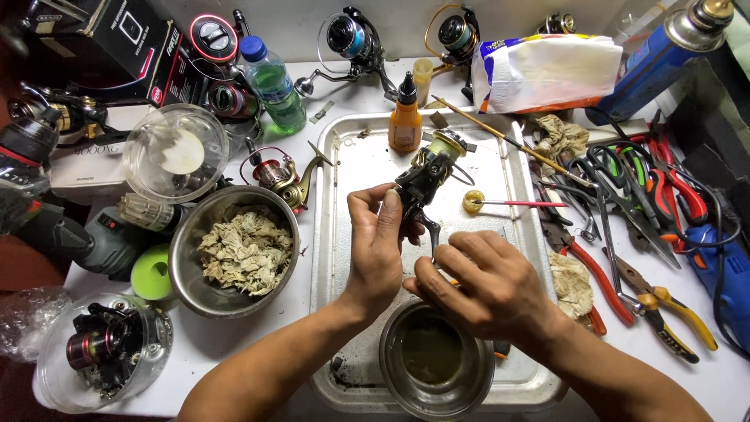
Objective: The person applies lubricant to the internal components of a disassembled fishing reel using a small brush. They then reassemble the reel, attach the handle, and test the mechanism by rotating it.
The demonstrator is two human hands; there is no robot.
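Observation:
My left hand (376, 238) grips the black body of a fishing reel (426, 176) held above a metal tray (344, 164); the reel's pale green spool points away from me. My right hand (480, 281) is closed around the reel's lower stem, with a small orange-tipped tool barely showing under the fingers. A small steel bowl (435, 359) of dark liquid sits on the tray just below both hands. An orange squeeze bottle (405, 117) stands at the tray's far edge. A red-handled brush (508, 203) with a yellow lump lies on the tray to the right.
A steel bowl of crumpled rags (244, 248) sits left of the tray. Pliers and scissors (625, 211) crowd the right side. A green water bottle (271, 78), more reels (355, 43), plastic tubs (176, 152), a blue gas torch (664, 55) and a white bag (547, 70) line the back.

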